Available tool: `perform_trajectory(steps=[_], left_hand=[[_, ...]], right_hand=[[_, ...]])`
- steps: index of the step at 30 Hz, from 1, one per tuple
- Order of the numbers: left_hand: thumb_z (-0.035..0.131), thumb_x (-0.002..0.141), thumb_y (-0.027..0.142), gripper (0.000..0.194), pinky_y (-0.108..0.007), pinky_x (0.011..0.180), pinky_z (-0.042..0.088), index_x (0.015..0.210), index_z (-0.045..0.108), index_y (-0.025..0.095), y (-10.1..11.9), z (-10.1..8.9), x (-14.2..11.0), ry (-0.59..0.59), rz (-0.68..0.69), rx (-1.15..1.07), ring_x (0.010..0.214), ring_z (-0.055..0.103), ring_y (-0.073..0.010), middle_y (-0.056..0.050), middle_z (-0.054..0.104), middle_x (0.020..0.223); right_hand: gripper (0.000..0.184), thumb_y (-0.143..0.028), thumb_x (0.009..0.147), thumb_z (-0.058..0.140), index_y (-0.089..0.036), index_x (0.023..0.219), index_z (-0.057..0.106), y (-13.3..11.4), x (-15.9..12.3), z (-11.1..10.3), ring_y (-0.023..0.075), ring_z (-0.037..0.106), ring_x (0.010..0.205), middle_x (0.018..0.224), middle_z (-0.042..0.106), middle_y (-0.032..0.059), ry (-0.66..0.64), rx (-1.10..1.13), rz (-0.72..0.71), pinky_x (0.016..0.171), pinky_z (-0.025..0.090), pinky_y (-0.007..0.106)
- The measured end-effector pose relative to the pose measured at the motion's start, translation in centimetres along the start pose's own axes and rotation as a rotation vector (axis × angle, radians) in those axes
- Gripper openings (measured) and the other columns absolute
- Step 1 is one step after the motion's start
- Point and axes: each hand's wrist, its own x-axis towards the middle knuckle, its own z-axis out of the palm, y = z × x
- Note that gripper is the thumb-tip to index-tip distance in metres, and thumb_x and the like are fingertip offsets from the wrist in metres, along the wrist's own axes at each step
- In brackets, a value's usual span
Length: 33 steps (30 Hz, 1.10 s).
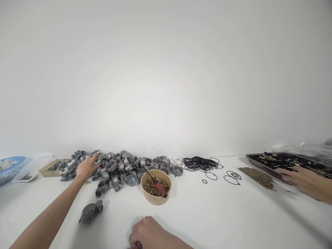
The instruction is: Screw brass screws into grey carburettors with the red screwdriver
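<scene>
My left hand (87,168) reaches into the left part of a pile of grey cast-metal housings (121,166). Its thumb and fingers are apart, touching parts at the top of the heap; no part is lifted. Low in the middle of the view, my right hand (147,232) rests closed on the white table, its fingertips curled under and partly cut off by the frame edge. What it holds, if anything, is hidden. A single grey housing (90,212) lies apart from the pile, below my left hand. A tan tub (155,201) of small brass-coloured screws holds a red-and-black screwdriver (161,189).
Black rubber rings (199,163) lie heaped at the back, with several loose ones nearby. Brass-coloured pieces (258,177) are spread at the right. Another person's hand (302,181) is at a dark tray (255,162). Left stand a yellowish tray (45,170), a clear container (38,162) and a blue-rimmed basin (22,159).
</scene>
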Motion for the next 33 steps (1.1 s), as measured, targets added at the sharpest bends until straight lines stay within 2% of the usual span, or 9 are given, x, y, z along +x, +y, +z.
perform_trajectory(steps=[5,10,16,19,22,23,25,29,33], left_hand=[[0.055,0.102,0.05,0.038,-0.041,0.078,0.057,0.127,0.062,0.022,-0.9,0.4,-0.3,0.051,0.012,-0.014,0.104,0.072,-0.0363,-0.014,0.071,0.121],[0.054,0.097,0.046,0.035,-0.032,0.069,0.053,0.123,0.064,0.024,-1.1,0.0,-0.7,0.143,0.081,-0.073,0.104,0.072,-0.0333,-0.012,0.072,0.124],[0.06,0.092,0.052,0.042,-0.03,0.067,0.053,0.122,0.066,0.024,-0.7,-2.9,-0.7,0.342,0.095,-0.197,0.106,0.071,-0.0329,-0.01,0.072,0.127],[0.058,0.093,0.06,0.051,-0.034,0.075,0.057,0.126,0.064,0.022,-0.3,-4.1,-2.2,0.489,0.031,-0.282,0.106,0.071,-0.0336,-0.011,0.074,0.123],[0.059,0.092,0.066,0.058,-0.036,0.081,0.061,0.127,0.063,0.02,1.0,-4.4,-5.6,0.552,0.036,-0.384,0.095,0.074,-0.0287,-0.009,0.077,0.107],[0.06,0.092,0.068,0.057,-0.034,0.077,0.063,0.127,0.063,0.022,1.7,-4.2,-7.1,0.531,0.073,-0.447,0.087,0.074,-0.0249,-0.007,0.077,0.106],[0.068,0.09,0.063,0.052,-0.034,0.067,0.065,0.125,0.065,0.024,3.6,-3.5,-10.5,0.343,0.214,-0.744,0.078,0.075,-0.0234,-0.006,0.079,0.106],[0.078,0.088,0.051,0.04,-0.038,0.077,0.066,0.121,0.07,0.031,7.7,-1.2,-16.8,-0.046,0.576,-0.933,0.085,0.077,-0.0252,-0.005,0.081,0.107],[0.085,0.077,0.051,0.045,-0.043,0.089,0.063,0.116,0.073,0.032,9.6,0.8,-20.3,-0.104,0.542,-0.915,0.086,0.076,-0.0268,-0.005,0.081,0.111]], right_hand=[[0.039,-0.038,0.094,0.068,-0.019,0.063,0.054,-0.2,-0.5,-0.2,0.0096,0.044,0.058,0.062,0.055,-0.0057,-0.005,0.025,0.011,0.061,0.038,0.021],[0.037,-0.036,0.091,0.071,-0.019,0.063,0.055,-0.2,-0.4,-0.3,0.009,0.045,0.059,0.062,0.055,-0.0063,-0.001,0.053,0.024,0.061,0.039,0.02],[0.036,-0.03,0.09,0.071,-0.019,0.061,0.052,-0.8,-0.4,-0.8,0.0083,0.043,0.056,0.061,0.053,-0.006,0.023,0.087,0.039,0.059,0.038,0.02],[0.033,-0.024,0.085,0.071,-0.019,0.06,0.05,-0.9,-0.4,-1.7,0.0092,0.045,0.055,0.059,0.051,-0.0052,0.083,0.11,0.046,0.057,0.038,0.021],[0.024,-0.019,0.085,0.067,-0.019,0.064,0.055,-0.9,-0.5,-3.0,0.011,0.051,0.059,0.061,0.055,-0.0033,0.194,0.141,0.06,0.059,0.039,0.021],[0.018,-0.019,0.087,0.065,-0.019,0.07,0.06,-0.8,-0.5,-3.4,0.0115,0.053,0.061,0.064,0.058,-0.0021,0.244,0.151,0.076,0.06,0.041,0.022],[0.013,-0.023,0.096,0.056,-0.018,0.091,0.067,-0.9,-0.6,-4.3,0.0122,0.056,0.064,0.076,0.063,0.0017,0.345,0.168,0.13,0.061,0.044,0.023],[0.024,-0.031,0.105,0.047,-0.018,0.115,0.064,-1.3,-0.7,-5.6,0.0129,0.06,0.068,0.092,0.065,0.0071,0.53,0.237,0.186,0.061,0.05,0.024],[0.021,-0.028,0.104,0.051,-0.018,0.117,0.065,-1.8,-0.6,-6.2,0.0143,0.062,0.074,0.098,0.066,0.0091,0.583,0.281,0.08,0.062,0.054,0.025]])
